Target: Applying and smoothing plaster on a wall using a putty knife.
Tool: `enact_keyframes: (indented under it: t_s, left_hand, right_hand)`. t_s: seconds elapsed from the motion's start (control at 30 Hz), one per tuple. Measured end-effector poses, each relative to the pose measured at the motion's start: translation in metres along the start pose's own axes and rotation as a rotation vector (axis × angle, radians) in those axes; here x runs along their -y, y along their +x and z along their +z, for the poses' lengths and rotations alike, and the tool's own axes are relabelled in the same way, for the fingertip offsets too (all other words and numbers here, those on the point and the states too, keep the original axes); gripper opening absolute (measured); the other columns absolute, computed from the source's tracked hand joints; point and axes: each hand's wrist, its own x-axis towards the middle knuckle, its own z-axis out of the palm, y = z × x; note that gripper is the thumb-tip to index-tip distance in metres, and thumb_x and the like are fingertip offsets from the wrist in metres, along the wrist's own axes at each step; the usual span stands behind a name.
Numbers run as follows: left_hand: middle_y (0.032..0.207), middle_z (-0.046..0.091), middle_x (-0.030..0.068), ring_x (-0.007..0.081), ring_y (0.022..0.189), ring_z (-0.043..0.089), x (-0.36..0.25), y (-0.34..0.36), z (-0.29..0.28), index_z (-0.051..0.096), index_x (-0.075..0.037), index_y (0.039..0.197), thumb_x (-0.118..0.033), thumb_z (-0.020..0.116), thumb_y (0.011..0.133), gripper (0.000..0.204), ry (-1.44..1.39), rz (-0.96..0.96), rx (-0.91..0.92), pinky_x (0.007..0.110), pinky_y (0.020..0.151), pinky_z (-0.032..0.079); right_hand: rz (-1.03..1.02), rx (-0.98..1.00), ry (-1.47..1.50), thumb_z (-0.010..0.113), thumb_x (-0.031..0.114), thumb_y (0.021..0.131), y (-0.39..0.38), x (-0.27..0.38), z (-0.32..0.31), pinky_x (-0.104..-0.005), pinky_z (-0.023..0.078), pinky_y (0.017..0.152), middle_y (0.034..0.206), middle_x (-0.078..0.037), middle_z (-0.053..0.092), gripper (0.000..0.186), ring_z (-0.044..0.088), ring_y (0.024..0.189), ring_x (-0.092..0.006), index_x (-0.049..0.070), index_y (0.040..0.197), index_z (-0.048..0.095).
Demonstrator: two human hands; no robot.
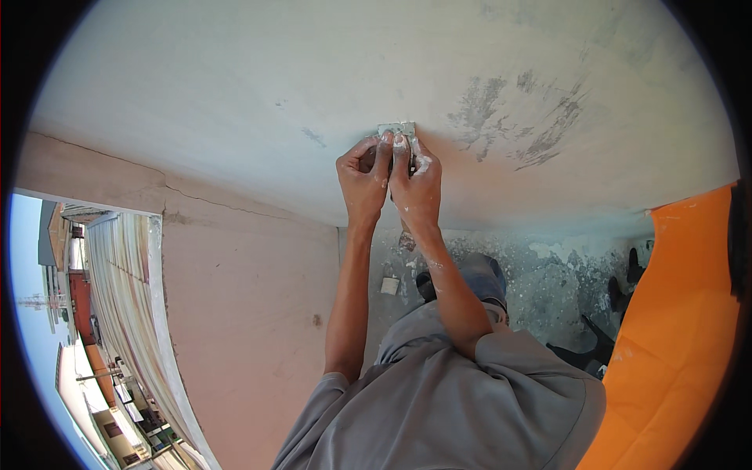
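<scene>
Both my hands are raised to the pale wall (pixel 258 70), close together with the thumbs side by side. Between them is a small grey rectangular piece (pixel 396 128), flat-edged and smeared with white, its top edge against or very near the wall. What kind of piece it is, I cannot make out. My left hand (pixel 365 174) is closed, its thumb pressed on the piece and fingers curled behind. My right hand (pixel 415 178), also closed, grips it from the other side and has white smears on thumb and fingers. The piece's lower part is hidden by the hands.
Dark grey scuffed patches (pixel 509 117) mark the wall to the right. A cracked side wall (pixel 243 298) adjoins at left, beside an opening onto buildings. An orange sheet (pixel 681 313) hangs at right. On the white-spattered floor (pixel 540 282) lies a small pale square piece (pixel 389 285).
</scene>
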Motion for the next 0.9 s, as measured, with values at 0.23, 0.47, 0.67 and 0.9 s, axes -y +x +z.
enact_keyframes:
  t_s: [0.23,0.47,0.67,0.9]
  left_hand:
    - [0.078,0.069,-0.0012,0.0031,0.070,0.056,0.008,-0.007,0.013,0.073,0.005,0.096,-0.015,0.071,0.100,0.021,-0.143,-0.047,-0.087,0.020,0.061,0.045]
    - [0.065,0.061,-0.0037,0.0014,0.062,0.049,-0.031,0.006,0.001,0.074,0.006,0.085,-0.011,0.074,0.095,0.020,0.150,-0.012,-0.052,0.022,0.054,0.040]
    - [0.066,0.061,-0.0043,0.0013,0.061,0.047,-0.025,0.010,-0.001,0.074,0.005,0.085,-0.011,0.073,0.095,0.019,0.201,0.059,-0.050,0.021,0.053,0.038]
    - [0.072,0.064,-0.0038,0.0012,0.065,0.050,-0.008,0.000,0.015,0.074,0.004,0.092,-0.016,0.071,0.099,0.021,-0.098,0.005,-0.118,0.021,0.056,0.040]
  right_hand:
    - [-0.135,0.041,-0.106,0.056,0.026,0.105,0.005,0.010,-0.011,-0.0355,0.047,0.058,0.067,-0.014,0.063,0.034,0.055,0.060,-0.0155,-0.006,0.099,0.067]
    - [0.143,-0.012,0.207,0.053,0.029,0.107,-0.005,0.001,0.015,-0.0312,0.039,0.051,0.062,-0.002,0.055,0.037,0.048,0.058,-0.0071,-0.003,0.093,0.064]
    - [0.110,-0.003,0.211,0.053,0.026,0.107,-0.003,0.003,0.016,-0.0315,0.042,0.053,0.064,-0.005,0.059,0.034,0.052,0.058,-0.0095,-0.004,0.095,0.065]
    - [0.022,0.049,-0.053,0.055,0.021,0.104,0.005,0.014,0.000,-0.0340,0.049,0.060,0.071,-0.015,0.067,0.030,0.063,0.062,-0.0197,-0.006,0.099,0.067]
